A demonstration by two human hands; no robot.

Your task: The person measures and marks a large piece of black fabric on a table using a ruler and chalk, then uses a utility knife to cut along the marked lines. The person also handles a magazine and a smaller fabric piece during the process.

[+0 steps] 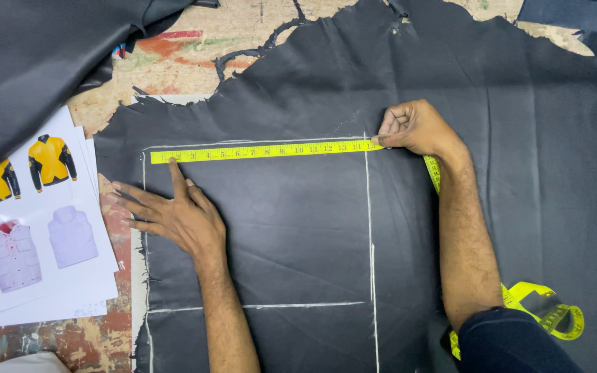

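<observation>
Head view shows a yellow tape measure (264, 151) pulled flat across the top of a big black sheet of leather (298, 228). The tape lies just under a white chalk line (243, 143) that makes the top side of a drawn box. The box has more chalk lines down its left and right sides and along the bottom.

The left hand (174, 214) is open and flat on the leather. Its pointing finger presses the start of the tape down near the top left corner of the box. The right hand (416, 128) is closed, pinching the tape where it meets the right chalk line. The rest of the tape runs down behind the right arm and ends in a loose pile (551, 314) at the lower right.

This looks like the measuring step: checking how wide the box is. A next move would need the tape kept tight and straight, with both ends held on the corners.

To the left, paper sheets (36, 228) with pictures of yellow jackets and pale vests lie on the counter (195, 59). More dark cloth (43, 55) sits at the top left.
</observation>
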